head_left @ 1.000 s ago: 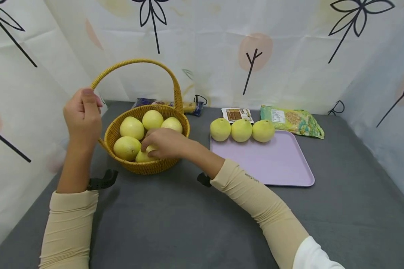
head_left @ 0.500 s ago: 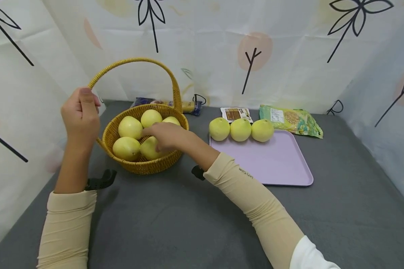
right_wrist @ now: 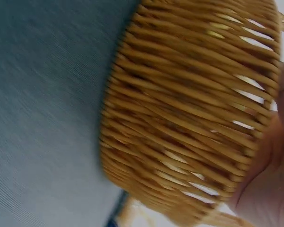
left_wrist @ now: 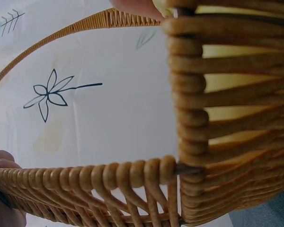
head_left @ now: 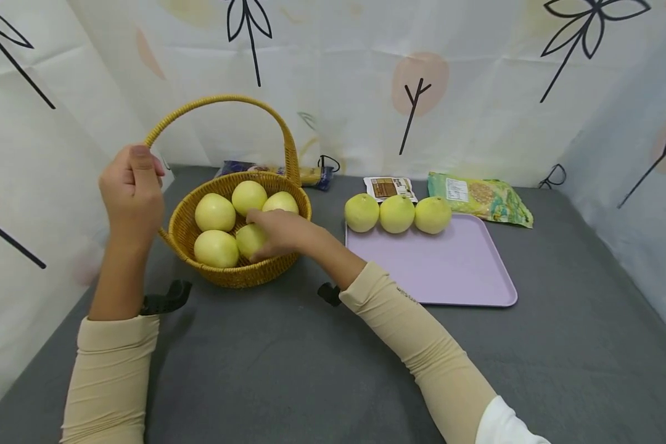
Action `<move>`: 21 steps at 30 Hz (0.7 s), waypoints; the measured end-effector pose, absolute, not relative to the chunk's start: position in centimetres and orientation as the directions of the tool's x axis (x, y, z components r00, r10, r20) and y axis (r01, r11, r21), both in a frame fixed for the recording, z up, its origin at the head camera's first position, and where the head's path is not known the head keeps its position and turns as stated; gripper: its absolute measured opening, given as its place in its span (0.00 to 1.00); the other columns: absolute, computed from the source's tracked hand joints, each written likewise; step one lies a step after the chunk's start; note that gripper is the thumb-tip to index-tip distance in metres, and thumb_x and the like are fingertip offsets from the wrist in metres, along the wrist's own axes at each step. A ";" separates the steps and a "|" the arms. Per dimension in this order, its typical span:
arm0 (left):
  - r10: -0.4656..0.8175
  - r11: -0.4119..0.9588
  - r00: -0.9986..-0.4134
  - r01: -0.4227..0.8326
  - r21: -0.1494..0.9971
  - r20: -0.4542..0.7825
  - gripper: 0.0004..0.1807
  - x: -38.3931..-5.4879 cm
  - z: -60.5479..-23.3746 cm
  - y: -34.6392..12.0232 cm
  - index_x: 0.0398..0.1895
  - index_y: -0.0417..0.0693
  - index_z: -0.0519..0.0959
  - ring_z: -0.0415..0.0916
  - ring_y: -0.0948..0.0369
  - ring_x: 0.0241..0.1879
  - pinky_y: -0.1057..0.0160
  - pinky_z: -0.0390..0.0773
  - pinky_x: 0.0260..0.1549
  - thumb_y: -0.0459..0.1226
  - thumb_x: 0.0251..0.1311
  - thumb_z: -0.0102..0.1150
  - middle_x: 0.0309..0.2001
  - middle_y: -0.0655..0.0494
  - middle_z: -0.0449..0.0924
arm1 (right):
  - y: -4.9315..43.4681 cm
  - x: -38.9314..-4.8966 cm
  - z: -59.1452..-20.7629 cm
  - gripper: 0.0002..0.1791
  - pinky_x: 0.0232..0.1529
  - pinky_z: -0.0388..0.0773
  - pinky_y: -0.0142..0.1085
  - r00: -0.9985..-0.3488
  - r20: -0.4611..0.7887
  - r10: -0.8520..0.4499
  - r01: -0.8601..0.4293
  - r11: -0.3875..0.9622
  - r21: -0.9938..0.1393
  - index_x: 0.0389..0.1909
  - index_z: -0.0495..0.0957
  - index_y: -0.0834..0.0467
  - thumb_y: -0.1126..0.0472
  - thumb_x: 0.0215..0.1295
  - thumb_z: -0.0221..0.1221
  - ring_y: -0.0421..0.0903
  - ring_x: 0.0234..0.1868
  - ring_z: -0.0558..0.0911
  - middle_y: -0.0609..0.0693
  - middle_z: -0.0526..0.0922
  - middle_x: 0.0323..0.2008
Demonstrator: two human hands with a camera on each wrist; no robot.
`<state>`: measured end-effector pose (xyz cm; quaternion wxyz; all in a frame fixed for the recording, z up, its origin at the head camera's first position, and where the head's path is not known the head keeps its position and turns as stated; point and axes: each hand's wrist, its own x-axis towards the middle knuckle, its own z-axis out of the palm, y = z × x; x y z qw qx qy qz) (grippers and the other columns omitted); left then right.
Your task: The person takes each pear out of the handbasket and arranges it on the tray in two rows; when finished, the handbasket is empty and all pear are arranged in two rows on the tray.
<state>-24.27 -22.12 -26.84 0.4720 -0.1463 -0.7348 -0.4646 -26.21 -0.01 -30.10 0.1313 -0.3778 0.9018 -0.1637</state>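
Observation:
A wicker basket (head_left: 244, 277) with a tall arched handle (head_left: 222, 102) holds several round yellow-green fruits (head_left: 214, 212). My left hand (head_left: 132, 191) grips the left side of the handle. My right hand (head_left: 285, 233) reaches over the basket's front right, fingers and thumb around one round yellow-green fruit (head_left: 250, 239). Another fruit (head_left: 216, 248) lies to the left of it. In the left wrist view, part of the left hand (left_wrist: 4, 189) shows on the handle. The right wrist view has the basket wall (right_wrist: 189, 94) in front, with the right hand (right_wrist: 267, 184) partly visible behind its rim.
To the right lies a lilac tray (head_left: 438, 271), with three similar fruits (head_left: 397, 214) in a row at its far edge. Behind them are a small white-and-brown packet (head_left: 390, 189) and a green bag (head_left: 480, 198). A blue-and-yellow package (head_left: 313, 179) lies behind the basket.
The fruit at the right hand has shifted a little back and right in the basket. The front-left fruit has moved slightly right. My left hand stays on the handle.

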 end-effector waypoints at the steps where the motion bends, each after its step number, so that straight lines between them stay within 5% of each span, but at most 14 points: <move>1: -0.222 0.527 -0.509 0.656 0.541 0.832 0.23 -24.3 -26.9 -22.1 0.22 0.28 0.71 0.57 0.69 0.15 0.74 0.56 0.18 0.36 0.77 0.45 0.16 0.67 0.65 | 0.0 -26.3 -30.6 0.35 0.44 0.72 0.36 -0.686 -0.093 -0.722 -0.631 0.654 -0.416 0.66 0.67 0.55 0.47 0.63 0.69 0.44 0.45 0.77 0.50 0.77 0.52; 15: -0.215 0.539 -0.515 0.647 0.540 0.830 0.23 -24.1 -26.7 -22.0 0.22 0.28 0.71 0.58 0.69 0.16 0.74 0.57 0.18 0.35 0.77 0.44 0.16 0.68 0.65 | 0.6 -26.4 -32.7 0.36 0.38 0.73 0.35 -0.729 0.131 -0.671 -0.629 0.583 -0.514 0.61 0.70 0.56 0.44 0.58 0.71 0.43 0.37 0.77 0.46 0.78 0.45; 21: -0.216 0.537 -0.515 0.647 0.541 0.830 0.23 -24.1 -26.7 -22.0 0.23 0.29 0.70 0.57 0.69 0.16 0.74 0.56 0.18 0.35 0.78 0.44 0.16 0.67 0.65 | 0.7 -26.3 -32.9 0.35 0.39 0.73 0.35 -0.731 0.163 -0.663 -0.631 0.564 -0.533 0.60 0.70 0.56 0.44 0.58 0.70 0.42 0.39 0.76 0.47 0.78 0.49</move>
